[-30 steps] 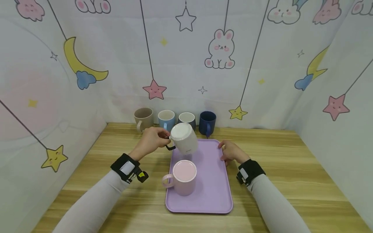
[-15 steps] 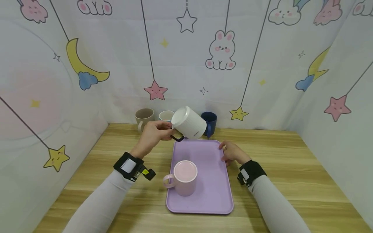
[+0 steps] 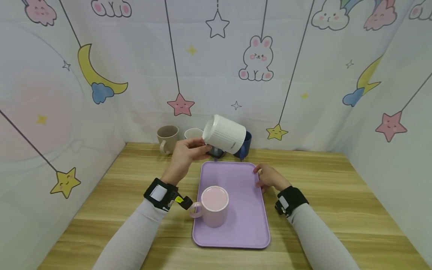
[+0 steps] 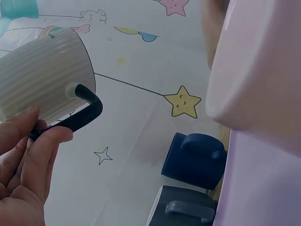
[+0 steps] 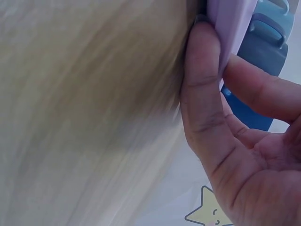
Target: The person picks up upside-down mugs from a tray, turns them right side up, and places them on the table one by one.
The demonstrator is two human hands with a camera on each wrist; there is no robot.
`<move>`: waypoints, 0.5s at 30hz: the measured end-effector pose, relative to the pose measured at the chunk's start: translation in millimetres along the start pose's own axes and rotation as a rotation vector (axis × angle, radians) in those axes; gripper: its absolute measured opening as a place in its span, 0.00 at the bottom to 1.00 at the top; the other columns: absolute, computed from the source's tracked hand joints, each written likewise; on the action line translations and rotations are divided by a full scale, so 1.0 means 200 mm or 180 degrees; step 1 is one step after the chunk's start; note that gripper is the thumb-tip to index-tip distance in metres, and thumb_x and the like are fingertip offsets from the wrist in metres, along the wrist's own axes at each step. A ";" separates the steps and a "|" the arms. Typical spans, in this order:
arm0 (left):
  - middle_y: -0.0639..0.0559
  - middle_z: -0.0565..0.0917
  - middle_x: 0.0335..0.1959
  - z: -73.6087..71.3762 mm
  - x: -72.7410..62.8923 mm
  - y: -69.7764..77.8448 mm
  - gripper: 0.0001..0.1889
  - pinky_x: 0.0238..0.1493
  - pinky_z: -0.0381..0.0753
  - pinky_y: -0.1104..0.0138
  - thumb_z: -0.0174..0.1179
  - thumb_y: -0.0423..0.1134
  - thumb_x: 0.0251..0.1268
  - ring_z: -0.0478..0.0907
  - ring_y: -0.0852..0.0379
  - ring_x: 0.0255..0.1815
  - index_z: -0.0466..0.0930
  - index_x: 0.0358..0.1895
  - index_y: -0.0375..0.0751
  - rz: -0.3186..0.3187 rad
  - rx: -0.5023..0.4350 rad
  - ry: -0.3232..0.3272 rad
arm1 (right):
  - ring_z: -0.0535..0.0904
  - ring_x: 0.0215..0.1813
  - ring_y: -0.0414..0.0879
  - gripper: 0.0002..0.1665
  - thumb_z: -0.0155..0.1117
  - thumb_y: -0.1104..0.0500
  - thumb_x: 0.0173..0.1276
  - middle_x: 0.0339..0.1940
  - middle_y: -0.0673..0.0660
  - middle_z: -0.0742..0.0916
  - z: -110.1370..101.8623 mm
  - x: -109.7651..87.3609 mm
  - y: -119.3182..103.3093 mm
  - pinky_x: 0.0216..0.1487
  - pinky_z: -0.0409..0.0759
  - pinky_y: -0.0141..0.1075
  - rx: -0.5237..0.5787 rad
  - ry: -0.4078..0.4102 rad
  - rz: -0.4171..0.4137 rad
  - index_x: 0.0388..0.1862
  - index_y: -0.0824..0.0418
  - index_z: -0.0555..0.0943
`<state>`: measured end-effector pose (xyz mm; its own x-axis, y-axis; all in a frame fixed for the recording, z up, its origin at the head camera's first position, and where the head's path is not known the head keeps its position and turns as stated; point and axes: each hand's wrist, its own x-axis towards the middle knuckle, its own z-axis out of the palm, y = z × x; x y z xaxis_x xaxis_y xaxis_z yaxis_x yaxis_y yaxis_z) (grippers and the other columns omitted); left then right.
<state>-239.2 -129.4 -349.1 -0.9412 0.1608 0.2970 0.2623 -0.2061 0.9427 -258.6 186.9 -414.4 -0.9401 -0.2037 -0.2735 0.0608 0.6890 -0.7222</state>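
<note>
My left hand (image 3: 187,155) pinches the black handle (image 4: 87,110) of a white ribbed mug (image 3: 225,134). That mug is lifted off the tray and lies tilted nearly sideways in the air, overlapping the back mugs in the head view. My right hand (image 3: 270,177) grips the right edge of a lilac tray (image 3: 248,221) near its far corner, the rim between thumb and fingers (image 5: 202,52). On the tray's near left part stands a pink mug (image 3: 215,217), its handle pointing left past the tray edge.
Along the back wall stand a beige mug (image 3: 168,138), a light blue mug (image 3: 193,133), a dark grey mug (image 4: 183,207) and a navy mug (image 3: 245,144). The dark grey one is mostly hidden behind the white mug in the head view. A printed cloth (image 3: 303,67) closes off the wooden table (image 3: 320,195) behind.
My left hand has raised the white mug up and away to the right, turning it from mostly upside down to nearly sideways. My right hand stays on the tray edge.
</note>
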 end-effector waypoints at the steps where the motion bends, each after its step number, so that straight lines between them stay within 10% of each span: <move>1: 0.49 0.86 0.39 0.01 0.00 -0.01 0.11 0.49 0.90 0.55 0.67 0.23 0.66 0.88 0.56 0.38 0.85 0.51 0.28 0.0003 -0.0061 -0.0001 | 0.80 0.20 0.45 0.27 0.64 0.78 0.62 0.28 0.58 0.75 0.00 0.00 0.00 0.24 0.86 0.35 -0.0005 0.0000 -0.0005 0.61 0.71 0.74; 15: 0.50 0.87 0.37 0.16 0.02 -0.08 0.10 0.43 0.91 0.63 0.63 0.19 0.67 0.87 0.57 0.38 0.86 0.45 0.34 -0.0004 -0.0562 0.0142 | 0.82 0.21 0.46 0.28 0.65 0.76 0.64 0.33 0.61 0.79 -0.01 0.00 -0.01 0.26 0.86 0.35 -0.0155 -0.0032 0.0032 0.64 0.72 0.73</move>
<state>-241.5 -94.7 -358.6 -0.9511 0.1191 0.2851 0.2232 -0.3730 0.9006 -260.2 187.3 -412.3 -0.9360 -0.2034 -0.2872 0.0536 0.7241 -0.6876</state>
